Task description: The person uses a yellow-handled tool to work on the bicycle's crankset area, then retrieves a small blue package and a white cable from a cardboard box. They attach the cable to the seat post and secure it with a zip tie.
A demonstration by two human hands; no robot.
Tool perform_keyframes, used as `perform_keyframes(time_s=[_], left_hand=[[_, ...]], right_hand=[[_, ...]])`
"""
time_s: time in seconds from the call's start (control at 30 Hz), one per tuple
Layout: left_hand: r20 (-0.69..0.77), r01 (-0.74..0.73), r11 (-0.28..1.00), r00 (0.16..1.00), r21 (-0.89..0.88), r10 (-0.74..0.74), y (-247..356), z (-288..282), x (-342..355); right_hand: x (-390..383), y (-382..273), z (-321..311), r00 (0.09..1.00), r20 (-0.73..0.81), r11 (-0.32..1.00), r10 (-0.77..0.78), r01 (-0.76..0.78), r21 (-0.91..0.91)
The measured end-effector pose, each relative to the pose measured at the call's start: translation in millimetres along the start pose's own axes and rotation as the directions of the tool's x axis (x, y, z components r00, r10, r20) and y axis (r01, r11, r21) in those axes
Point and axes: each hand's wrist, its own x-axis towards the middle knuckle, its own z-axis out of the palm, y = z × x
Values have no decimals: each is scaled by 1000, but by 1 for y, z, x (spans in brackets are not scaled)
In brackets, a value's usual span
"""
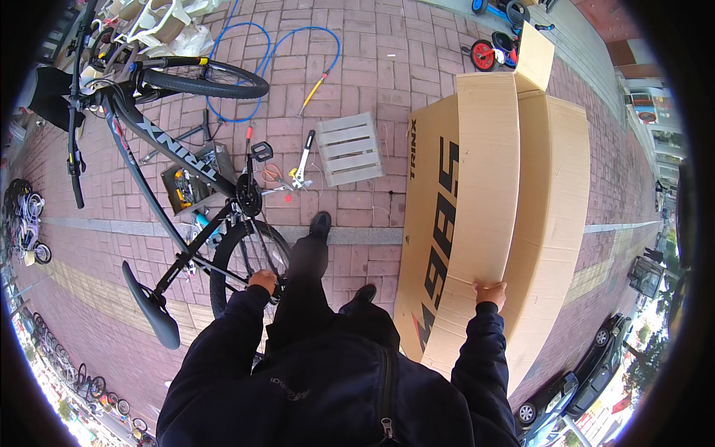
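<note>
A black and grey bicycle (162, 141) stands on my left, its handlebar away from me and its saddle (150, 309) near me. My left hand (263, 281) is closed at the bicycle's rear end, by the rear wheel (227, 257); the exact part in its fingers is hard to see. On my right is a long, open cardboard box (424, 216). My right hand (490, 296) grips the upper edge of its raised flap (484, 179), fingers bent over the board.
A grey slatted stool (350, 149) stands ahead, with a wrench (304, 160) and orange-handled scissors (273, 173) beside it. A toolbox (179, 190) sits behind the bicycle frame. A blue hose (335, 46) loops over the paving. A red-wheeled child's bike (484, 55) is beyond the box.
</note>
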Motion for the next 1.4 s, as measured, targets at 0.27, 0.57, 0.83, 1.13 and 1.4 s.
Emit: perform_keyframes(time_s=[0.27,0.57,0.83,1.13,1.4], left_hand=[[185,326,911,941,-254,-285,25,-11,21],[-78,104,981,990,-166,-118,81,63,215],[-289,-49,994,957,-99,18,112,176,440],[-464,-94,895,829,436,313,126,224,470],[-148,-95,988,986,-119,77,260,347,448]], right_hand=[[76,47,0,992,-77,993,97,-101,-57],[154,141,-3,987,-129,992,-91,101,71],[176,220,-41,1000,2,948,2,-3,317],[161,274,-70,994,-80,940,-78,100,325],[146,263,-82,996,-84,976,27,-8,219]])
